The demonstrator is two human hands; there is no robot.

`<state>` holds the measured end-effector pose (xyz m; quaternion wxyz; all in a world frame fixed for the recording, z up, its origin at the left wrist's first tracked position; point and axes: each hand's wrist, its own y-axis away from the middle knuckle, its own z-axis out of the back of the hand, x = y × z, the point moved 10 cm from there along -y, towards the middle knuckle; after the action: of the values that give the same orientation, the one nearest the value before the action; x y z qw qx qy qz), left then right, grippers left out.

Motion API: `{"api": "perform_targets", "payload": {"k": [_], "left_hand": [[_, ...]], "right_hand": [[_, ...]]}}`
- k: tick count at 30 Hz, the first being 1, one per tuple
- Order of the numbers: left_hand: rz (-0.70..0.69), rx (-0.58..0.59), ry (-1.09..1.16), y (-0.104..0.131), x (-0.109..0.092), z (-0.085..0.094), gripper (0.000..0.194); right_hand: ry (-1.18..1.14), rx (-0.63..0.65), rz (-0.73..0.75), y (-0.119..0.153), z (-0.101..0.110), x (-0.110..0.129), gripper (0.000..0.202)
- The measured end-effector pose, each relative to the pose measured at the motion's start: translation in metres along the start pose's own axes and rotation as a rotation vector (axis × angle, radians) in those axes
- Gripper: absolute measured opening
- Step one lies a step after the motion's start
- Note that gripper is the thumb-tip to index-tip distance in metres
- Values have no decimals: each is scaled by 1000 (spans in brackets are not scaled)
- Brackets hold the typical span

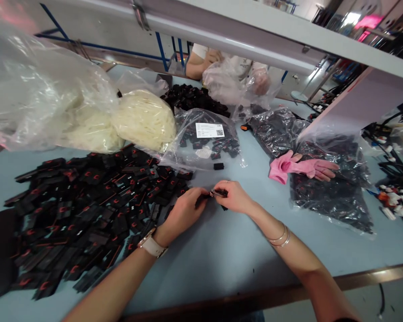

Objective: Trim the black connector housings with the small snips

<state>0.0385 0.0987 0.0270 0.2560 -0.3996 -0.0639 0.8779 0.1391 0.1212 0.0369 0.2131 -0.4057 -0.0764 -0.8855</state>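
Near the middle of the table my left hand (pixel 188 208) and my right hand (pixel 233 197) meet, fingertips almost touching. A small black plastic part (pixel 220 192) is pinched between the right thumb and fingers. The left fingers are closed on a small black plastic part too, mostly hidden by the hand. Just under my right hand another little black piece (pixel 224 207) shows on the tabletop. To the left spreads a large heap of black plastic connector housings (pixel 97 201) with red-orange marks, reaching close to my left wrist.
A labelled clear bag (pixel 204 147) of black parts lies ahead. Bags of cream-coloured pieces (pixel 146 118) stand back left. Pink gloves (pixel 300 167) rest on bagged black parts (pixel 332 201) at right. A co-worker (pixel 218 62) handles a plastic bag opposite. A white shelf (pixel 289 36) crosses above.
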Motion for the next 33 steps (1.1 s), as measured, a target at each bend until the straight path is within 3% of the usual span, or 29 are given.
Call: {"api": "perform_targets", "payload": {"k": [16, 21, 26, 33], "left_hand": [[45, -5, 10, -3, -2, 3, 12], [32, -14, -2, -3, -1, 4, 13], [14, -20, -9, -2, -1, 4, 16], [23, -12, -25, -3, -2, 4, 14]], "right_hand": [[184, 22, 92, 2, -6, 5, 18], [98, -38, 41, 2, -1, 0, 14], [-68, -70, -35, 3, -2, -2, 24], [-74, -91, -29, 5, -7, -5, 32]]}}
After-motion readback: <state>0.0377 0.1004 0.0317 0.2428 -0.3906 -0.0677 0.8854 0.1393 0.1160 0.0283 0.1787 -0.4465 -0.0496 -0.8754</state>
